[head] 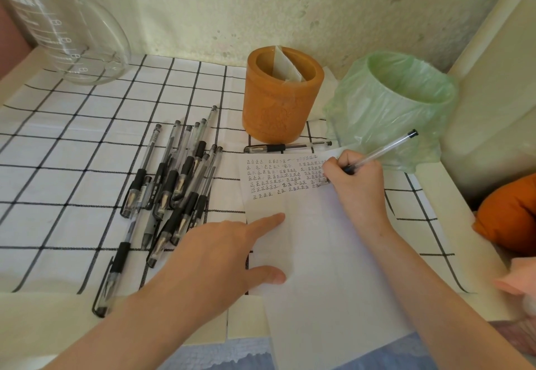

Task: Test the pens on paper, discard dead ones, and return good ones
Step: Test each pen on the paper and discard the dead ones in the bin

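Observation:
My right hand point(355, 178) grips a clear pen with a black cap point(385, 146), its tip down on the white paper point(319, 253) among several rows of small written marks. My left hand point(220, 256) lies flat with fingers spread, pressing the paper's left edge. A pile of several black gel pens point(174, 184) lies on the checked cloth left of the paper. One more pen point(287, 147) lies alone just beyond the paper's top edge. Behind it stands an orange pen holder point(278, 108). To its right is a small bin lined with a green bag point(394, 102).
A large glass beaker point(72, 39) lies on its side at the back left. The white cloth with black grid lines point(58, 152) covers the table. An orange cushion point(510, 213) sits at the right edge. The wall stands close behind the holder and bin.

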The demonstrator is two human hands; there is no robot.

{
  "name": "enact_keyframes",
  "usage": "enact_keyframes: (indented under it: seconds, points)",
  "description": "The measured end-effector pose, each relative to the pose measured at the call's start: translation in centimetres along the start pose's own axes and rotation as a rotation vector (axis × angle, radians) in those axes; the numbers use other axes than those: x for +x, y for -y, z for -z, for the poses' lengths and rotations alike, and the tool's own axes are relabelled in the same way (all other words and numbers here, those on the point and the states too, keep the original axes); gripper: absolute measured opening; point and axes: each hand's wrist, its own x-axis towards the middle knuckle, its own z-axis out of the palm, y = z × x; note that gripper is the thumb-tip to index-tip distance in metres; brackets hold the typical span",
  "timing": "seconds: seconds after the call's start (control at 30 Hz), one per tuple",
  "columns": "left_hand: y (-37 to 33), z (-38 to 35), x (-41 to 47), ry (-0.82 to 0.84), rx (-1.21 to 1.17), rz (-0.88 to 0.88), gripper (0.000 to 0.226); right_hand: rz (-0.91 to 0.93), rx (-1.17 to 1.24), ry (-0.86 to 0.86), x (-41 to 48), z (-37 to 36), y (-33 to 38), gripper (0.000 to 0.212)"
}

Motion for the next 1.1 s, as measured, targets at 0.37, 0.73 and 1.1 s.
enact_keyframes:
  seconds: [0.37, 0.73, 1.1]
  points:
    - [0.1, -0.1, 0.1, -0.005, 0.011, -0.012, 0.074, 0.006, 0.002, 0.005, 0.1, 0.1, -0.1, 0.029]
    - [0.2, -0.1, 0.0, 0.010, 0.022, -0.002, 0.074, 0.012, 0.026, 0.002, -0.1, 0.0, 0.2, 0.035]
    - [0.1, 0.1, -0.2, -0.001, -0.033, 0.006, 0.075, -0.347, 0.367, 0.177, 0.5, 2.3, 3.5, 0.039]
